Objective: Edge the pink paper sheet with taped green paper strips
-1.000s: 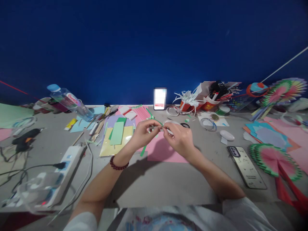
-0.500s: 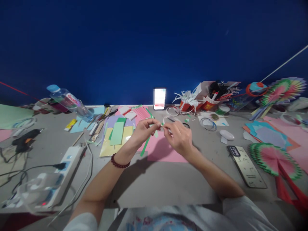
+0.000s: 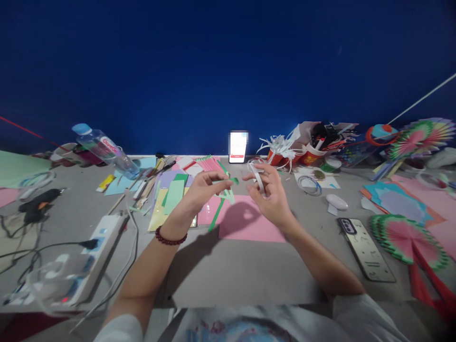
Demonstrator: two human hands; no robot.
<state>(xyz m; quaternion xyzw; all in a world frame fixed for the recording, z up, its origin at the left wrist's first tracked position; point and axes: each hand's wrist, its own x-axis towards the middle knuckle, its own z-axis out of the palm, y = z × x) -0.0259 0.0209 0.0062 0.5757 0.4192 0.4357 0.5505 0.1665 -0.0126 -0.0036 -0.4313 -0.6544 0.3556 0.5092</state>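
Note:
My left hand (image 3: pixel 210 186), with a dark red bead bracelet on its wrist, is closed in a pinch on a small green paper piece (image 3: pixel 235 181). A thin white ring, which looks like a roll of tape (image 3: pixel 257 179), is held in the fingers of my right hand (image 3: pixel 270 197). Both hands are raised over a pink paper sheet (image 3: pixel 252 230) that carries their shadow. Beside that sheet lies a dark green paper strip (image 3: pixel 215 218), with pale green scraps (image 3: pixel 230 194) near it. Left of these, a light green paper rectangle (image 3: pixel 174 197) rests on a yellow pack.
A lit phone (image 3: pixel 237 147) leans against the blue wall. At left are a tilted water bottle (image 3: pixel 110 151), a power strip (image 3: pixel 94 256) with cables, and a glue gun (image 3: pixel 41 206). At right lie another phone (image 3: pixel 366 249) and a pink-green paper fan (image 3: pixel 409 237).
My hands have moved apart; they were together at the fingertips. The white ring now shows plainly in my right hand, and the green piece stays in my left.

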